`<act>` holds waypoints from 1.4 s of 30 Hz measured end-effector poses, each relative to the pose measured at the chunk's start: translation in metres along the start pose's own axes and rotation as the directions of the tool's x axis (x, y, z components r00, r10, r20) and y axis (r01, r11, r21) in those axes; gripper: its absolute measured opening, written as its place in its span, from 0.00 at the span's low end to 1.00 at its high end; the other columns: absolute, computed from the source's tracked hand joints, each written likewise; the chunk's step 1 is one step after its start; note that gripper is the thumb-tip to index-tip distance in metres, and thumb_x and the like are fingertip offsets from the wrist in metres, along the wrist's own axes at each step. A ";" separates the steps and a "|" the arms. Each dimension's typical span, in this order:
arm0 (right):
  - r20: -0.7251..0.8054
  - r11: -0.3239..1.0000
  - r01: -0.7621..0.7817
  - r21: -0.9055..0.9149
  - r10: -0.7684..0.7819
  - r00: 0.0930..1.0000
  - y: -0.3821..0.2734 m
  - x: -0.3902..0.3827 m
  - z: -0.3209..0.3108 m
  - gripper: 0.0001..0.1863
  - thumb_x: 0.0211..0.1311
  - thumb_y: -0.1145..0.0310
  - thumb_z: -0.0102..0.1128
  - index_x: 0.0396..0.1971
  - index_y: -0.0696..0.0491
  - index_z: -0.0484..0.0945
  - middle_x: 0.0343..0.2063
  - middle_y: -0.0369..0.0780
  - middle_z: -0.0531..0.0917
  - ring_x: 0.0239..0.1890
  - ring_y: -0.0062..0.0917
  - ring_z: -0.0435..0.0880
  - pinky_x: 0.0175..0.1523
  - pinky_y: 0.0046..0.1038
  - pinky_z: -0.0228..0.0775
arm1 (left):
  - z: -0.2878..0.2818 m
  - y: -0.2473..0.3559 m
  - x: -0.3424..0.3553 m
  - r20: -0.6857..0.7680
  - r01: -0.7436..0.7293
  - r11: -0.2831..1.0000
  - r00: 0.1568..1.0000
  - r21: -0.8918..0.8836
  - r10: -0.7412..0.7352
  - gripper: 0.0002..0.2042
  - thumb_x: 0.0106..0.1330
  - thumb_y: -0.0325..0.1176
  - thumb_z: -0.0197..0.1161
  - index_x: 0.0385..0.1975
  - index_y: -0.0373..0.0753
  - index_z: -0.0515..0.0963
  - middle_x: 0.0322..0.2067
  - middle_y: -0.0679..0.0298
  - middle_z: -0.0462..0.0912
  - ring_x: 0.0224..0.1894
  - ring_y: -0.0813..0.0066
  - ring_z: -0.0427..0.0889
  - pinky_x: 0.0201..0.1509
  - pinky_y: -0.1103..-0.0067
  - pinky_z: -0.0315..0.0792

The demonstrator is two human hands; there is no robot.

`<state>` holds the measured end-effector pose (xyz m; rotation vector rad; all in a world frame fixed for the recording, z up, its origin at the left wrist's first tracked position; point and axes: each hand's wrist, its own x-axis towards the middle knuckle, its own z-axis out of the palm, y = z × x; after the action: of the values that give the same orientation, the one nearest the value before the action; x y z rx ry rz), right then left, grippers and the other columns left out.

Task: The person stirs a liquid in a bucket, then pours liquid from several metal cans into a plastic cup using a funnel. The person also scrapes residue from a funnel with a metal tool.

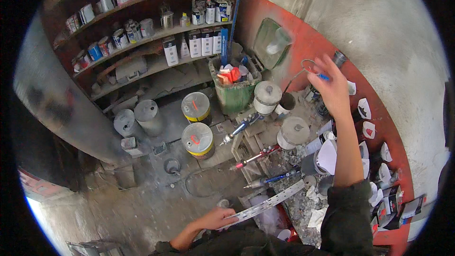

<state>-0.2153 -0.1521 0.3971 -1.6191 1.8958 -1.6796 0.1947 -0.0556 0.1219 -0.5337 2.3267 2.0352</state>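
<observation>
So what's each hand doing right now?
Left hand: closed, holding a long white speckled strip.
Right hand: at a small blue item; whether gripping it cannot be told.

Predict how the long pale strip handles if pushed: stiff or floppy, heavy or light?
The long pale strip is probably fairly stiff: it reaches out from the left hand with no obvious sag. It's likely light: it looks thin, and that hand grips it near one end.

The person wears a dark, nearly black top (256, 245). The right sleeve (348, 215) is loose and creased, its bunched edge leaving the forearm (348, 154) uncovered. The left sleeve (171, 248) is equally dark. The left hand (218, 218) and right hand (333, 87) are bare.
</observation>
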 end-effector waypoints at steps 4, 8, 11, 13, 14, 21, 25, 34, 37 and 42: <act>-0.043 0.989 -0.129 0.067 0.132 0.990 -0.025 -0.089 -0.022 0.28 0.61 0.77 0.65 0.61 0.61 0.70 0.51 0.45 0.81 0.50 0.23 0.81 0.56 0.26 0.74 | -0.027 0.022 0.013 0.165 0.141 0.988 0.978 -0.068 -0.128 0.15 0.73 0.44 0.56 0.32 0.37 0.76 0.21 0.59 0.78 0.25 0.71 0.80 0.28 0.72 0.70; -0.281 0.954 -0.299 0.013 0.291 0.915 -0.017 -0.198 -0.079 0.19 0.62 0.80 0.61 0.54 0.62 0.74 0.44 0.43 0.84 0.43 0.24 0.83 0.50 0.26 0.76 | -0.030 0.018 0.039 0.222 -0.129 0.991 0.967 0.022 0.121 0.15 0.74 0.45 0.55 0.35 0.37 0.75 0.20 0.64 0.76 0.23 0.76 0.74 0.28 0.74 0.68; -0.473 0.898 -0.438 -0.031 0.373 0.798 0.002 -0.292 -0.119 0.16 0.63 0.79 0.60 0.51 0.61 0.76 0.40 0.42 0.85 0.37 0.21 0.84 0.46 0.23 0.76 | -0.025 0.019 0.061 0.333 -0.147 0.988 0.930 -0.049 0.155 0.15 0.74 0.44 0.55 0.34 0.37 0.75 0.19 0.62 0.75 0.21 0.74 0.73 0.27 0.71 0.67; -0.561 0.884 -0.467 -0.028 0.373 0.739 0.000 -0.344 -0.125 0.10 0.65 0.76 0.60 0.45 0.60 0.79 0.37 0.42 0.86 0.34 0.22 0.83 0.40 0.23 0.77 | -0.013 0.011 0.073 0.373 -0.223 0.973 0.900 -0.055 0.227 0.15 0.73 0.44 0.56 0.34 0.37 0.76 0.20 0.62 0.76 0.20 0.73 0.73 0.27 0.71 0.68; -0.580 0.850 -0.527 -0.021 0.419 0.699 -0.001 -0.367 -0.125 0.10 0.65 0.76 0.59 0.44 0.60 0.80 0.36 0.42 0.86 0.34 0.22 0.83 0.39 0.23 0.77 | -0.009 0.010 0.079 0.440 -0.160 0.987 0.888 0.029 0.131 0.14 0.72 0.44 0.57 0.34 0.37 0.76 0.21 0.62 0.77 0.21 0.74 0.73 0.28 0.73 0.68; -0.322 0.431 -0.830 0.355 0.889 0.325 -0.048 -0.478 -0.059 0.14 0.71 0.64 0.57 0.42 0.59 0.83 0.35 0.36 0.87 0.34 0.19 0.84 0.40 0.22 0.76 | 0.043 0.045 0.099 0.477 -0.059 0.998 0.877 0.001 0.052 0.12 0.67 0.39 0.63 0.30 0.36 0.78 0.17 0.59 0.77 0.18 0.74 0.76 0.25 0.74 0.68; -0.049 0.395 -0.763 0.511 0.900 0.433 -0.066 -0.506 -0.033 0.15 0.72 0.64 0.55 0.48 0.58 0.81 0.40 0.35 0.86 0.41 0.18 0.82 0.42 0.20 0.75 | 0.106 0.076 0.110 0.523 -0.080 0.997 0.851 0.019 0.058 0.11 0.68 0.39 0.63 0.35 0.35 0.80 0.18 0.59 0.78 0.17 0.78 0.73 0.24 0.76 0.66; -0.780 0.711 -0.483 0.511 0.619 0.087 -0.094 -0.634 -0.179 0.14 0.75 0.64 0.48 0.50 0.59 0.72 0.42 0.46 0.84 0.45 0.33 0.85 0.52 0.34 0.78 | 0.247 0.094 0.104 0.632 0.049 0.999 0.775 -0.008 -0.033 0.07 0.70 0.31 0.60 0.41 0.34 0.79 0.26 0.64 0.85 0.23 0.82 0.79 0.27 0.82 0.73; -0.857 0.801 -0.340 0.493 0.515 -0.029 -0.085 -0.713 -0.266 0.13 0.73 0.64 0.51 0.46 0.57 0.76 0.39 0.42 0.84 0.41 0.26 0.84 0.48 0.30 0.77 | 0.264 0.066 0.092 0.578 0.138 0.990 0.810 -0.020 -0.101 0.08 0.70 0.32 0.60 0.42 0.34 0.78 0.26 0.63 0.84 0.23 0.83 0.78 0.27 0.83 0.72; -0.753 0.742 -0.129 0.658 0.652 -0.090 -0.054 -0.783 -0.350 0.13 0.73 0.63 0.51 0.45 0.57 0.78 0.37 0.38 0.83 0.41 0.23 0.81 0.48 0.26 0.73 | 0.258 0.021 0.077 0.483 0.153 0.977 0.851 0.146 -0.206 0.09 0.72 0.34 0.59 0.41 0.33 0.77 0.28 0.64 0.84 0.24 0.81 0.79 0.29 0.82 0.72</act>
<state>-0.0983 0.6673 0.1659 0.7818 1.7091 -2.7813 0.0606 0.1756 0.0836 -0.1792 1.9732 1.7016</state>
